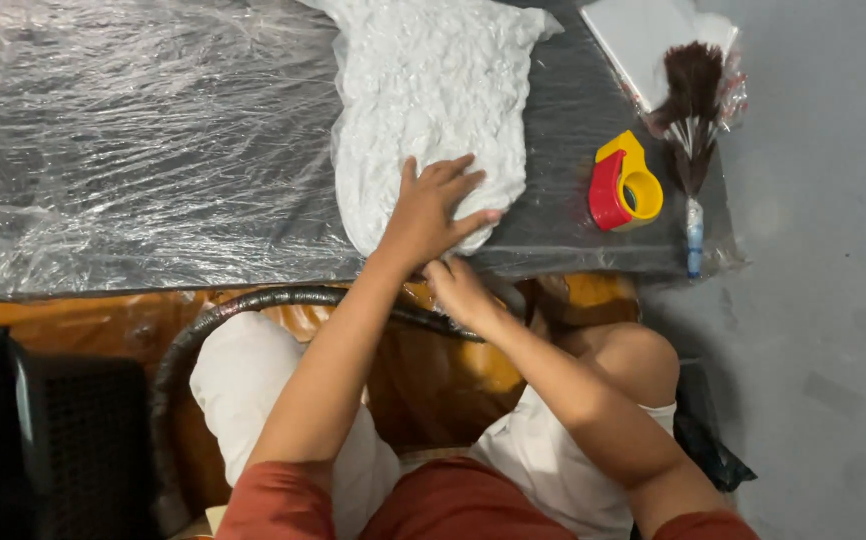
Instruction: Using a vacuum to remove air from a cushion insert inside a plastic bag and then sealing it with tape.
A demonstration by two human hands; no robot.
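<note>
A crumpled white sheet of thin, wrinkled plastic-like material (433, 100) lies on a dark tabletop covered in clear crinkled plastic film (133, 150), its lower end reaching the table's near edge. The left hand (433, 210) lies flat on that lower end, fingers spread and pressing down. The right hand (461, 290) sits just below it at the table's edge, fingers curled toward the sheet's bottom; whether it pinches the material cannot be told. The step in hand looks like smoothing or holding down the sheet's near end. A next move would likely call for steady downward pressure from the flat hand while the other works the edge. To the right, well apart from the hands, rest a red and yellow tape dispenser (623, 185) and a small brown-bristled brush with a pale handle (691, 110). A black hose-like loop (243, 310) curves below the table over the person's lap.
</note>
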